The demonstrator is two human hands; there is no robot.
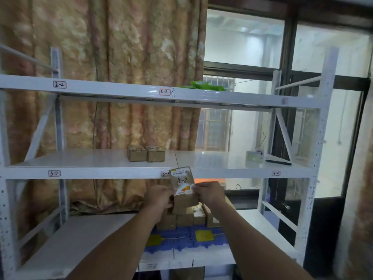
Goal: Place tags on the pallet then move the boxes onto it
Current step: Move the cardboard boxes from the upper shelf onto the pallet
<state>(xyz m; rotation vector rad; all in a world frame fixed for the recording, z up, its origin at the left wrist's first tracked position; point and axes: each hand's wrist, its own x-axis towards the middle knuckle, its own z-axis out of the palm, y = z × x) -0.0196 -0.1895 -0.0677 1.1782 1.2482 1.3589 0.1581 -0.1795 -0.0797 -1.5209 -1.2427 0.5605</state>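
Observation:
A small cardboard box (184, 188) marked "4-2" is held up between my left hand (160, 196) and my right hand (210, 194), tilted with its labelled top toward me. It hovers just above several cardboard boxes (187, 218) stacked on a blue plastic pallet (181, 242) on the lower shelf. Two yellow tags (203, 235) lie flat on the pallet's front half, in front of the stack. Two more small cardboard boxes (145, 153) stand side by side on the middle shelf, above and left of my hands.
The white metal rack (314, 150) has labelled shelf edges such as "3-2" (54, 173). A small pale box (254, 156) and a black pen (278, 162) lie at the right of the middle shelf. A green bag (203, 85) sits on the upper shelf. A curtain and window stand behind.

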